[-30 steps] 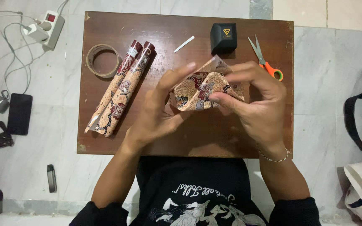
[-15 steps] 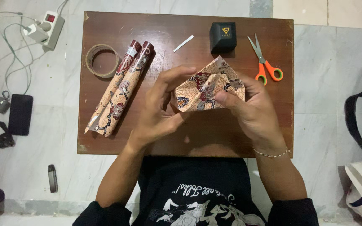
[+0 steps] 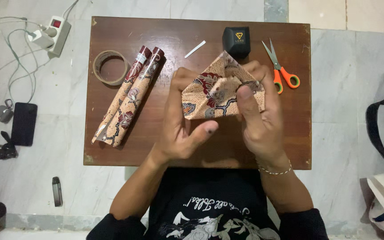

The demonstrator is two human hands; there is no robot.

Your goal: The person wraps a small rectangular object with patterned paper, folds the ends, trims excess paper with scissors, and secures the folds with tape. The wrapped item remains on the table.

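Fingers of the right hand [image 3: 258, 120] and left hand [image 3: 185, 129] are closed on a patterned paper-wrapped parcel [image 3: 216, 91], held above the desk [image 3: 112, 153]. Left of the parcel: two wrapping-paper rolls [image 3: 130, 95], tape ring [image 3: 110, 67]. Right of it: orange scissors [image 3: 281, 71]. Behind it: black box [image 3: 236, 41]

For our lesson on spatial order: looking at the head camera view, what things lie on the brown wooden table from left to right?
Ring of brown tape → two rolls of patterned wrapping paper → small white paper strip → patterned paper-wrapped parcel held in both hands → orange-handled scissors.
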